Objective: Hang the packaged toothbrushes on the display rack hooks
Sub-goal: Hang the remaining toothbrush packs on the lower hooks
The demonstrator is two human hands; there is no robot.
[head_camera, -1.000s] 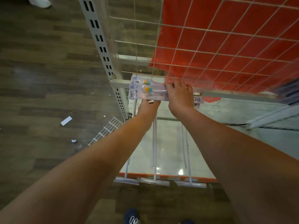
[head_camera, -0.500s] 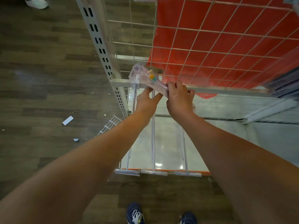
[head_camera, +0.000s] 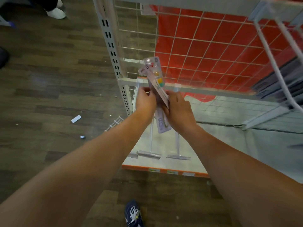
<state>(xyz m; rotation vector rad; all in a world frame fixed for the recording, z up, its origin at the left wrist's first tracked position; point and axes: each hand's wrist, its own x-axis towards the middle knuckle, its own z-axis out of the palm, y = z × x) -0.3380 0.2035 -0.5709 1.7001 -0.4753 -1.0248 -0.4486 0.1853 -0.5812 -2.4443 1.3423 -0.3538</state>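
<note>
Both hands clamp the packaged toothbrushes (head_camera: pixel 157 89) between them: the left hand (head_camera: pixel 145 99) curls its fingers round the packs' left edge, the right hand (head_camera: pixel 177 110) grips the right edge. The packs stand tilted, their hang-tab ends sticking up above the grip against the display rack (head_camera: pixel 180 51), their lower ends poking out below the palms, above the hooks (head_camera: pixel 151 141)

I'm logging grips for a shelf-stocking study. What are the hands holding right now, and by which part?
Both the left hand and the right hand hold the toothbrush packs around their middle and lower part; the top end sticks up free.
</note>
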